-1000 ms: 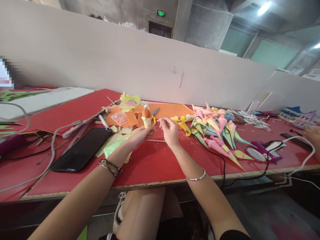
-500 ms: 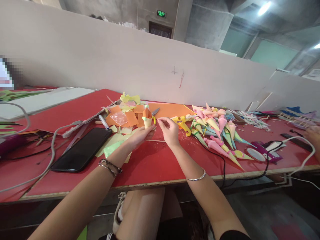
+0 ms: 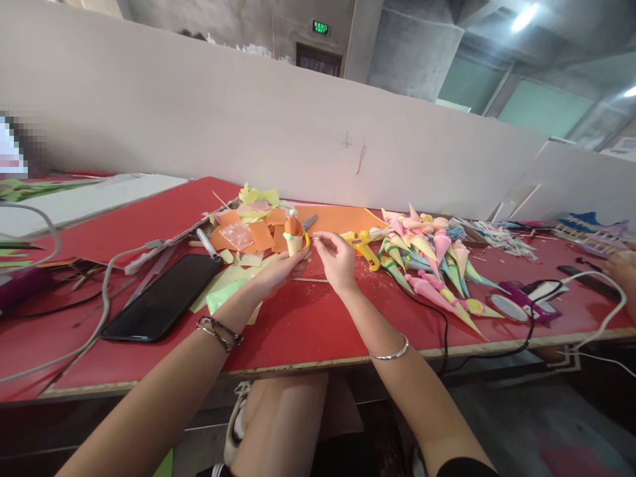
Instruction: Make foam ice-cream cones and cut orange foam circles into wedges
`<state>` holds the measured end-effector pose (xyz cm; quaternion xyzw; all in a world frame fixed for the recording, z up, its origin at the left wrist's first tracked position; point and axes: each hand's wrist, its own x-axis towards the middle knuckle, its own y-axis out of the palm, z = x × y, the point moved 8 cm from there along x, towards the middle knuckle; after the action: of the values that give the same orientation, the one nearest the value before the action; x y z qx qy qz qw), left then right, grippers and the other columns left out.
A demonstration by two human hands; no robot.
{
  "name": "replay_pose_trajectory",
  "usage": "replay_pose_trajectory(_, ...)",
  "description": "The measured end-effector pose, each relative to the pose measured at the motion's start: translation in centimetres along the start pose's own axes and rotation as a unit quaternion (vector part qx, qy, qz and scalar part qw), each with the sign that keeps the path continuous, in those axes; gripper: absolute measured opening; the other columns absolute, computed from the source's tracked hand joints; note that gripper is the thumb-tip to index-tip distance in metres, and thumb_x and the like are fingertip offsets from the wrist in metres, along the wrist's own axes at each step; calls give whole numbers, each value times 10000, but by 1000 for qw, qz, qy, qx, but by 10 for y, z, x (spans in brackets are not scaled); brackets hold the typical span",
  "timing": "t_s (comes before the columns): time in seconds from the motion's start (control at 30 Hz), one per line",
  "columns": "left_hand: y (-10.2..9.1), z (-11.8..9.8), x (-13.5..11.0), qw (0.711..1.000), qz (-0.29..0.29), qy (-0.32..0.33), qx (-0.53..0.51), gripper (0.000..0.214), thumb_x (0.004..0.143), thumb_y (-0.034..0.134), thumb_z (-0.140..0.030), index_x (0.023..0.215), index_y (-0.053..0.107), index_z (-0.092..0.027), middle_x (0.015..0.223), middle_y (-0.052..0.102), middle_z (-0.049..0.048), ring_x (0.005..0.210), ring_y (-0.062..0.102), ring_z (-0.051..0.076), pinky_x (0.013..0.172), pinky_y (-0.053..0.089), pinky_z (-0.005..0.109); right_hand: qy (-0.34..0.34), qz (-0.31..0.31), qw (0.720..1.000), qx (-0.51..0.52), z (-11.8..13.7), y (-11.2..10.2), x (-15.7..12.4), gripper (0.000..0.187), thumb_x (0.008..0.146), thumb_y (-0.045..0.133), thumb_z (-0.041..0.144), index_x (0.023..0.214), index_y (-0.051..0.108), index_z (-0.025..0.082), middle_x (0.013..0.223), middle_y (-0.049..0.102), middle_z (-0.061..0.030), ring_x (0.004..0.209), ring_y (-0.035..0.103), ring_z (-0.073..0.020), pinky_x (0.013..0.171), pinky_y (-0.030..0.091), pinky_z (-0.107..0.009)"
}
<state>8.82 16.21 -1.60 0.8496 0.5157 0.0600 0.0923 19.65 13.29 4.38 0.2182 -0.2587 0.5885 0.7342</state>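
Held upright in my left hand (image 3: pixel 288 265) is a small pale yellow paper cone (image 3: pixel 295 246), with an orange piece and mint green bits at its top. My fingers wrap its lower part and hide the tip. Just right of it, my right hand (image 3: pixel 338 260) is closed in a pinch, apart from the cone. A tiny pale speck shows at those fingertips, too small to name. Behind the cone lie scissors (image 3: pixel 309 222) with yellow handles. A yellow glue gun (image 3: pixel 365 246) rests right of my right hand.
Coloured paper scraps (image 3: pixel 261 235) lie behind my left hand, and a black phone (image 3: pixel 163 298) to its left. Several finished paper cones (image 3: pixel 427 248) are heaped at right, near a black cord (image 3: pixel 444 324). Another person's hand (image 3: pixel 621 268) shows at the far right edge.
The cone in my left hand has tilted and shifted very slightly to the right. My right hand stays pinched in nearly the same place.
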Motion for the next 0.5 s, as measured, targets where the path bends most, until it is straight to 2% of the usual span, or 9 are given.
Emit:
replay_pose_trajectory(0.1, 1, -1, 0, 1000, -1, -1, 2, 307, 771, 594, -417, 635, 473, -170, 519, 258, -73, 443, 179, 47, 420, 154, 231, 2, 13, 1000, 6, -1, 2, 0, 155, 790, 530, 261, 874, 642, 195, 914, 673, -61, 837, 643, -164, 774, 532, -301)
replay_pose_trajectory(0.5, 5, -4, -3, 1000, -3, -3, 3, 307, 768, 599, -399, 622, 452, -173, 511, 260, -74, 440, 194, 48, 417, 151, 228, -8, 12, 1000, -5, -1, 3, 0, 140, 777, 539, 226, 852, 652, 190, 893, 656, -57, 806, 637, -150, 764, 542, -286)
